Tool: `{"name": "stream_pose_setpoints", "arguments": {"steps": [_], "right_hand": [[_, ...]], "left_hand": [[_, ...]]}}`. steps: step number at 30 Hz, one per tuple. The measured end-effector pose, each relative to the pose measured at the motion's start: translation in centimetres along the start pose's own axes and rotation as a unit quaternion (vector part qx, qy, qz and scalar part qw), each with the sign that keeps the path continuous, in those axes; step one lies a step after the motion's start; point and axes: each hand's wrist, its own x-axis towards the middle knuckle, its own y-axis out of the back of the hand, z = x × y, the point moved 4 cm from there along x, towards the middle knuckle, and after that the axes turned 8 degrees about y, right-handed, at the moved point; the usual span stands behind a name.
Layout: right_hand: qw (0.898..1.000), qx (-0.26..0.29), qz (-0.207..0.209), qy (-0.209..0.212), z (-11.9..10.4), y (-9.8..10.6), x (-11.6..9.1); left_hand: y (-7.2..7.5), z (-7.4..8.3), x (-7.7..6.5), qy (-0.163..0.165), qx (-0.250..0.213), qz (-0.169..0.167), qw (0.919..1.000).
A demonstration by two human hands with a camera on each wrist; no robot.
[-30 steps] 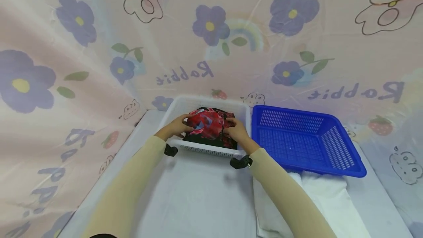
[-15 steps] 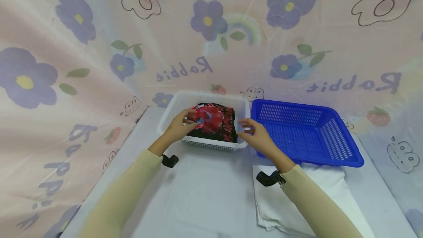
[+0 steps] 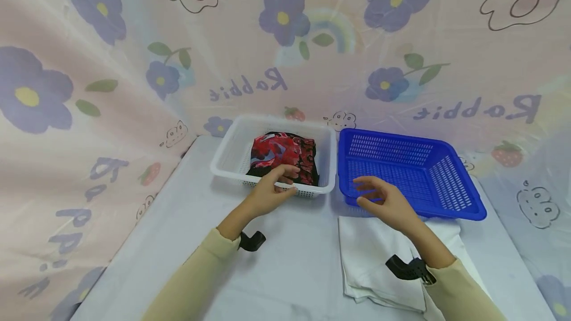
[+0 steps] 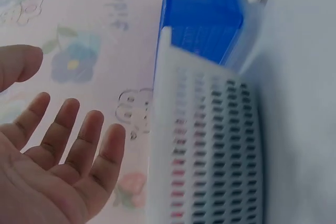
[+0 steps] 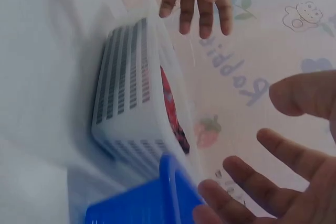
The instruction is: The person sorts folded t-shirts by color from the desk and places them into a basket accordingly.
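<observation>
A folded black garment with a red print (image 3: pixel 283 150) lies inside the white basket (image 3: pixel 225 160) at the back of the table. My left hand (image 3: pixel 269 192) hovers over that basket's front rim, fingers spread and loosely bent, holding nothing. My right hand (image 3: pixel 390 204) hangs in the air at the front left part of the blue basket (image 3: pixel 464 177), also holding nothing. In the left wrist view the left palm (image 4: pixel 42 192) faces up beside the perforated basket wall. The right wrist view shows the right hand's parted fingers (image 5: pixel 262 184) near the blue rim.
White folded cloths (image 3: pixel 374 261) lie on the table in front of the blue basket, partly under the right forearm. The two baskets stand side by side against a patterned curtain (image 3: pixel 312 78). A white cover (image 3: pixel 285 261) spreads over the table.
Both hands have let go of the garment and drawn back toward the front. The right hand has moved right to the blue basket; the garment stays in the white basket.
</observation>
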Motion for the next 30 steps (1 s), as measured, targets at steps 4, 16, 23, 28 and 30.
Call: {"name": "stream_pose_setpoints", "arguments": {"steps": [4, 16, 23, 28, 30], "right_hand": [[0.999, -0.034, 0.007, 0.003, 0.4, 1.1, -2.2], [0.994, -0.078, 0.019, -0.073, 3.5, 2.6, -7.4], [0.989, -0.091, 0.001, -0.116, 5.6, 2.6, -9.9], [0.985, -0.091, -0.018, -0.146, 6.8, 2.3, -11.1], [0.984, -0.083, -0.023, -0.153, 7.3, 2.1, -11.3]], "left_hand": [[-2.4, -0.2, -0.5, 0.001, -0.005, -0.026, 0.9996], [-8.0, -2.3, -1.2, 0.074, -0.076, -0.062, 0.9924], [-10.1, -2.7, -1.2, 0.123, -0.123, -0.072, 0.9821], [-12.0, -2.8, -1.6, 0.151, -0.109, -0.095, 0.9779], [-12.6, -2.9, -1.8, 0.164, -0.096, -0.101, 0.9767]]}}
